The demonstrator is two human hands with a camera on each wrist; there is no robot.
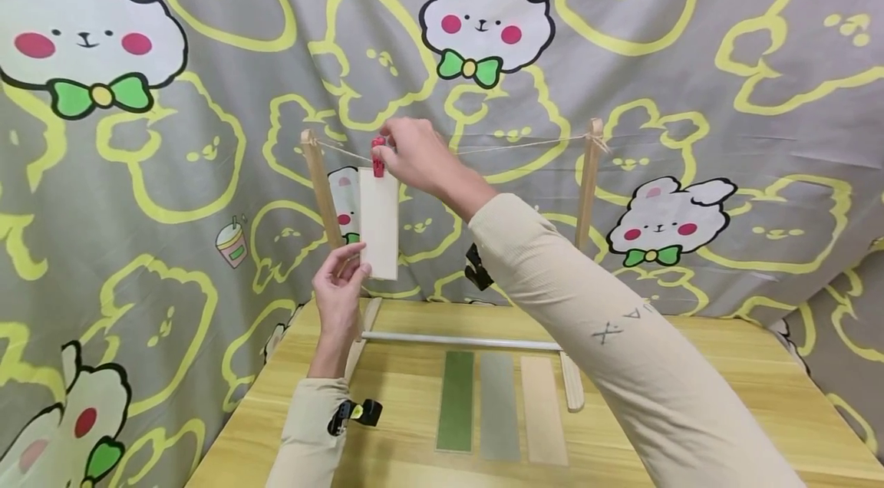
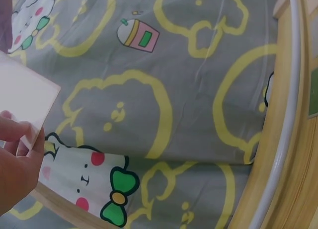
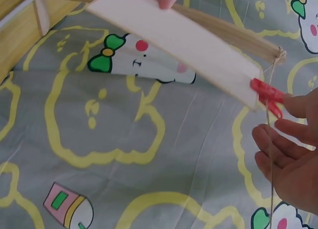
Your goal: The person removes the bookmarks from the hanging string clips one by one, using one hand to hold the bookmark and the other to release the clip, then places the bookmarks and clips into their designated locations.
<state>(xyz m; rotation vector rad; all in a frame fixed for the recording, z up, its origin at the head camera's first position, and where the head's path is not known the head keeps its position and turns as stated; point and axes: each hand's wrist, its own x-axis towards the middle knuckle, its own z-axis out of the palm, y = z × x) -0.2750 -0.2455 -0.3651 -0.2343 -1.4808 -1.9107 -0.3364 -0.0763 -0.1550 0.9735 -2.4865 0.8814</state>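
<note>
A cream rectangular strip [image 1: 379, 227] hangs upright at the string, its top edge in a red clothespin [image 1: 377, 158]. My right hand [image 1: 417, 154] pinches the clothespin between thumb and finger; in the right wrist view the pin's jaws sit over the strip's end. Lower down, my left hand [image 1: 340, 285] pinches the strip's left edge near its bottom corner. The string [image 1: 521, 146] runs between two wooden posts and passes right by the clothespin. In the left wrist view the fingers [image 2: 17, 129] grip a corner of the strip.
The left post [image 1: 321, 189] and right post [image 1: 588, 181] rise from a wooden stand joined by a white rod [image 1: 463, 340]. On the table [image 1: 400, 411] lie a green strip [image 1: 455, 403], a grey strip [image 1: 499, 407] and a beige strip [image 1: 543, 411]. A patterned curtain [image 1: 497, 112] hangs behind.
</note>
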